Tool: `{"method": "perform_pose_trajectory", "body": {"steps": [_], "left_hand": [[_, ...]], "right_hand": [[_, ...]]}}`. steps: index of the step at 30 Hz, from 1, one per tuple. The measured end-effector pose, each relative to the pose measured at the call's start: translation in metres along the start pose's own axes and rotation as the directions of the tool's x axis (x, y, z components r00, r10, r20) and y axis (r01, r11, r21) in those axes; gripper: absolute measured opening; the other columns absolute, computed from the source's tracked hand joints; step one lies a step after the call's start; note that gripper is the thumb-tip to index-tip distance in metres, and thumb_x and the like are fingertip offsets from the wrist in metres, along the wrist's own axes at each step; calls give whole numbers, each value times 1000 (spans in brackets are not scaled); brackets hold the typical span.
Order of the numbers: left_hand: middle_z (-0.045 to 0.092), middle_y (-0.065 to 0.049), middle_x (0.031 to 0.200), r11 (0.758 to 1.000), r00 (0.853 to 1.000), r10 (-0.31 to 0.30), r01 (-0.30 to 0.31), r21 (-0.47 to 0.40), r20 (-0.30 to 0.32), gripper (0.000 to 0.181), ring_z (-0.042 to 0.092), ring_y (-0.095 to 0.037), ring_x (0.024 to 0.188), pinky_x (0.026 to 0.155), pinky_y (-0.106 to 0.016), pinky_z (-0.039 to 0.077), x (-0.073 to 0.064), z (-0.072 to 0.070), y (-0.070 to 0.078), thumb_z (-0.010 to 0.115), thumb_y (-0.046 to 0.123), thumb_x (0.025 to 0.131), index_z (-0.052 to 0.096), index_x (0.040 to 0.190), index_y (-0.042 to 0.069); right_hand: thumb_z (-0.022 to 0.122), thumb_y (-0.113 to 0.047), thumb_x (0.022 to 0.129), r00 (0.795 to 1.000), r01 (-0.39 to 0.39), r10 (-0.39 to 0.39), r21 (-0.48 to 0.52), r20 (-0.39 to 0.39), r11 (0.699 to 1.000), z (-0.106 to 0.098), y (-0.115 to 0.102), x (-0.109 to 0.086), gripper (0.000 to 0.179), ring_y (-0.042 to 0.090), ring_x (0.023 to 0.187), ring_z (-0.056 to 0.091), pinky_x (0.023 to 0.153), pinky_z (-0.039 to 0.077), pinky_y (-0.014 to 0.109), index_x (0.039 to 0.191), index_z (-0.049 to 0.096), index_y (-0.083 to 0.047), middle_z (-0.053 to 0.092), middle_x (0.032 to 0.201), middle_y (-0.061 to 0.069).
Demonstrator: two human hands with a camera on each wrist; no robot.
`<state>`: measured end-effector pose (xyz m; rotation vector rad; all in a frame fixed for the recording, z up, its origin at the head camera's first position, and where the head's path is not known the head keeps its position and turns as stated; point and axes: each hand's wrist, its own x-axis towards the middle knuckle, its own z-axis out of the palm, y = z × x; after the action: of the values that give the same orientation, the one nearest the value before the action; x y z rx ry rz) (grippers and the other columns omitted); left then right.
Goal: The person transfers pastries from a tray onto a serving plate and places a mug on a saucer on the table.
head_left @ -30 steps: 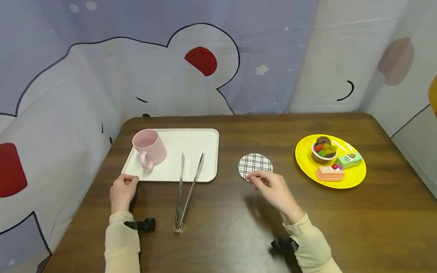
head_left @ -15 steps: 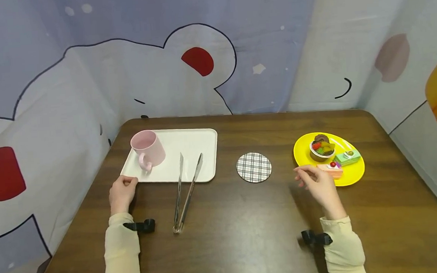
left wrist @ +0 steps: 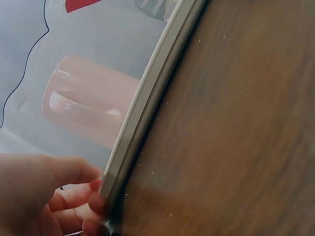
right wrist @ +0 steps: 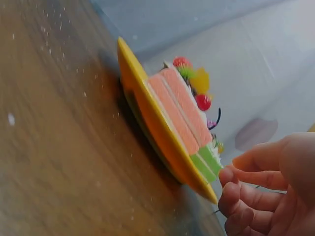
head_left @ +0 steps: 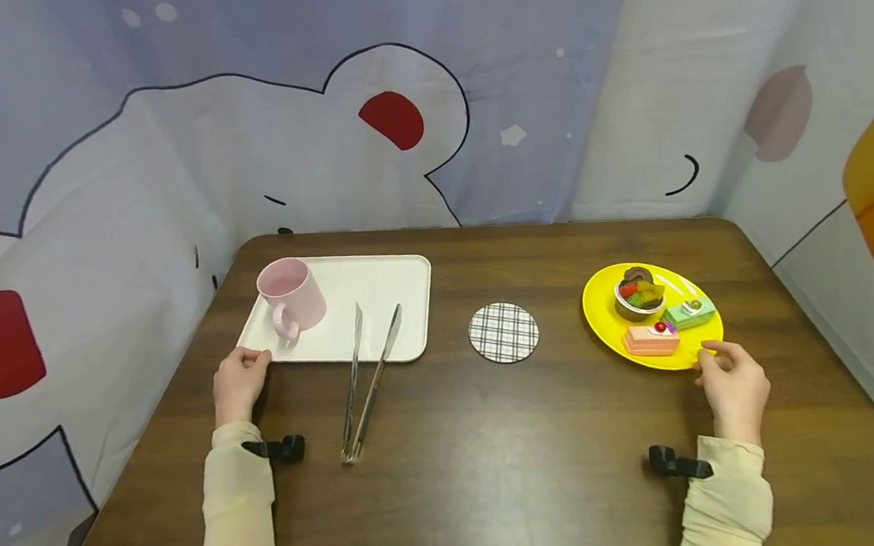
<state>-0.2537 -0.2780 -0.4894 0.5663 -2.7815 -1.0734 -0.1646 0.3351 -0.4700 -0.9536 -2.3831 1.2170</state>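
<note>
At the near left corner of the white tray (head_left: 368, 279), my left hand (head_left: 239, 387) pinches the rim; in the left wrist view the thumb lies on the upper side, other fingers below. On that tray stands a pink mug (head_left: 305, 296). Steel tongs (head_left: 372, 394) lie spread across its front edge. My right hand (head_left: 734, 388) is by the near right rim of the yellow plate (head_left: 599, 309), fingers loosely bent, fingertips right at the rim. The plate bears a pink cake slice (head_left: 650, 342), a green cake slice (head_left: 687, 314) and a fruit-topped cupcake (head_left: 638, 304).
A round checked coaster (head_left: 504, 333) lies on the brown wooden table (head_left: 494, 470) between tray and plate. A patterned curtain (head_left: 515, 76) hangs behind the table and along its sides. Black camera mounts (head_left: 674, 463) sit on both sleeves.
My right hand has moved from over the coaster, past the plate's front, to its near right rim. My left hand has stayed at the tray corner.
</note>
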Motion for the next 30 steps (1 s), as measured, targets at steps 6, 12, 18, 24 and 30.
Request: {"method": "perform_pose_trajectory", "body": {"steps": [6, 12, 18, 24, 30], "left_hand": [[67, -3, 71, 997, 1000, 4, -6, -76, -27, 32, 53, -14, 69, 65, -26, 38, 5, -6, 12, 51, 27, 94, 64, 101, -1], [63, -22, 117, 985, 997, 3, -17, -170, -81, 43, 57, -31, 105, 81, -34, 41, 16, -10, 34, 46, 32, 97, 59, 120, -2], [55, -20, 129, 955, 996, -60, 77, -288, 69, 56, 52, -27, 113, 86, -33, 42, 28, -6, 44, 41, 42, 99, 48, 134, -2], [61, 12, 92, 839, 970, -114, 211, -502, 217, 46, 54, -3, 87, 76, -21, 48, 25, -2, 43, 47, 46, 98, 57, 119, 6], [64, 9, 75, 685, 943, 11, 235, -690, 332, 41, 59, -6, 80, 75, -20, 53, 11, -10, 54, 47, 37, 100, 57, 112, -1]], "right_hand": [[51, -23, 95, 1000, 16, -14, -110, 17, 994, -1, 13, 3, 44, -12, 45, 42, 50, 37, 18, 130, 53, 3, 68, 94, 24], [52, -22, 95, 999, -9, 13, -107, 39, 994, 0, 18, 6, 54, -13, 45, 40, 50, 36, 16, 140, 40, 5, 61, 113, 33], [53, -22, 94, 999, 6, 0, -124, 52, 992, 0, 18, 8, 58, -17, 44, 38, 53, 34, 14, 140, 39, 9, 62, 113, 33], [53, -23, 95, 998, 14, -6, -145, 59, 989, -2, 18, 9, 56, -15, 43, 38, 60, 32, 16, 138, 41, 12, 67, 104, 31], [53, -22, 95, 998, 8, 0, -132, 59, 991, 1, 17, 9, 56, -13, 41, 40, 59, 32, 16, 137, 41, 12, 68, 98, 29]]}}
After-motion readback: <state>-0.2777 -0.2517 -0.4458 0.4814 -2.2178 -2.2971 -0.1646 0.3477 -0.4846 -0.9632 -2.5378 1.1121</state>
